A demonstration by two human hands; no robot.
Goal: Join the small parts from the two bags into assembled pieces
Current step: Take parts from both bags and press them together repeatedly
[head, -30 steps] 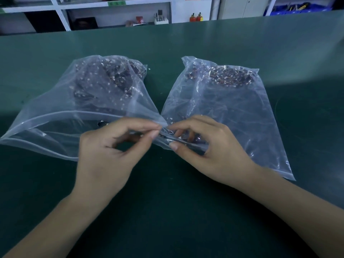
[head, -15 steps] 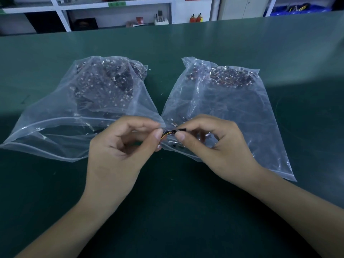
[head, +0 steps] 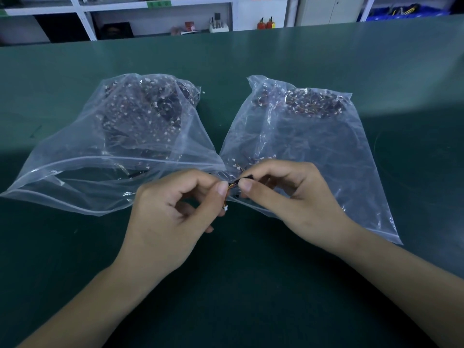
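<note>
Two clear plastic bags lie side by side on the green table. The left bag [head: 100, 146] holds dark small parts with white connectors heaped at its far end; its mouth gapes toward me. The right bag [head: 313, 136] holds a similar heap of wired parts. In front of where the bags meet, my left hand [head: 173, 219] and my right hand [head: 296, 202] pinch the two ends of one small piece [head: 232, 185]: a black part on the right side, thin orange wires and a white connector hanging on the left. Thumbs and forefingers nearly touch.
The green table [head: 251, 285] stretches wide around the bags. White shelving [head: 150, 18] with small items and red bottles stands beyond the far edge. A tiny white connector [head: 203, 91] lies loose beside the left bag's far corner.
Both hands came out of the bag mouths with small parts and brought them together. They now sit a little nearer to me, and the wires with the white connector hang below my left fingers.
</note>
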